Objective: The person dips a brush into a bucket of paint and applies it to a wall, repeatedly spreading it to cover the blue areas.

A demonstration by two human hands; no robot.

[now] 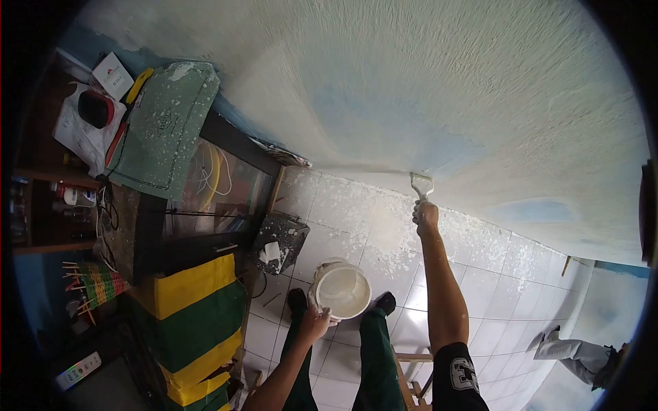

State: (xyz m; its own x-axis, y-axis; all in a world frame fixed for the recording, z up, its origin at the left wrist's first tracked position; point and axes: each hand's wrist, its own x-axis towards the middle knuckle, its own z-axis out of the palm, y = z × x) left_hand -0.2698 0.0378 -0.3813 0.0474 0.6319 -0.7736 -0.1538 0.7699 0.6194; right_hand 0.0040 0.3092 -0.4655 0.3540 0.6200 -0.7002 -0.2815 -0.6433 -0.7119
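Observation:
My right hand [425,215] is closed round the handle of a wide, flat paintbrush [421,183], with my arm stretched forward. The brush's bristle end is at the lower part of the wall [411,89], whose textured surface is whitish with blue patches showing through. My left hand [320,323] grips the near side of a white bucket [353,314] held in front of my legs. Pale paint or slurry [343,290] lies inside the bucket. The fingers under the rim are partly hidden.
White splatter covers the tiled floor [384,233] along the wall. A speckled black box [281,240] stands left of the bucket, beside a dark cabinet [236,157]. A striped yellow-green cloth [195,301] lies nearby. Wooden legs [413,357] are below me; another person [576,353] is at the right.

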